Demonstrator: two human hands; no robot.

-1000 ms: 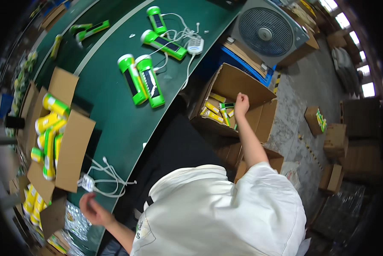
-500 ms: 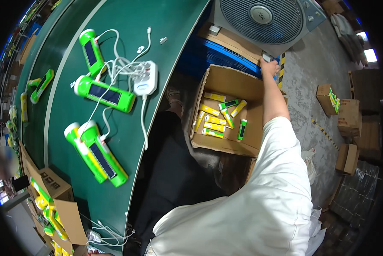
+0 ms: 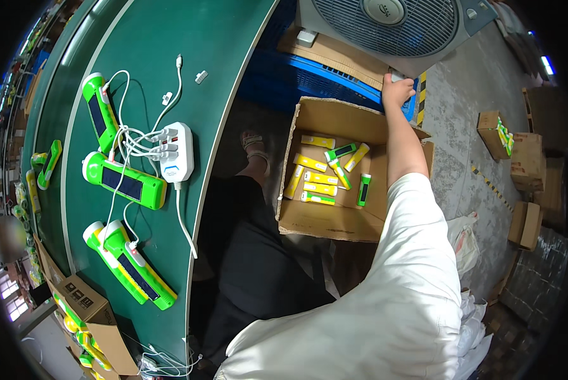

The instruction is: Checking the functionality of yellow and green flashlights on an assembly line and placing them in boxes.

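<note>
My right hand [image 3: 398, 92] reaches far forward, its fingers closed round the near right foot of a grey box fan [image 3: 417, 60]. The fan rests on a flat cardboard piece [image 3: 341, 57] over a blue plastic crate [image 3: 315, 79]. Below my outstretched arm, an open carton [image 3: 334, 228] holds several yellow and green flashlights [image 3: 322, 178]. My left hand is out of view.
On the green table [image 3: 163, 240] at left, solar-panel flashlights [image 3: 132, 183] are plugged by white cables into a white multi-port charger [image 3: 177, 155]. Another carton [image 3: 109, 342] of flashlights stands at the lower left. More boxes [image 3: 526, 158] sit on the floor at right.
The view has shifted, so the table and charger appear farther left and lower. My right hand stays at the fan's foot. The fan sits slightly higher in the picture.
</note>
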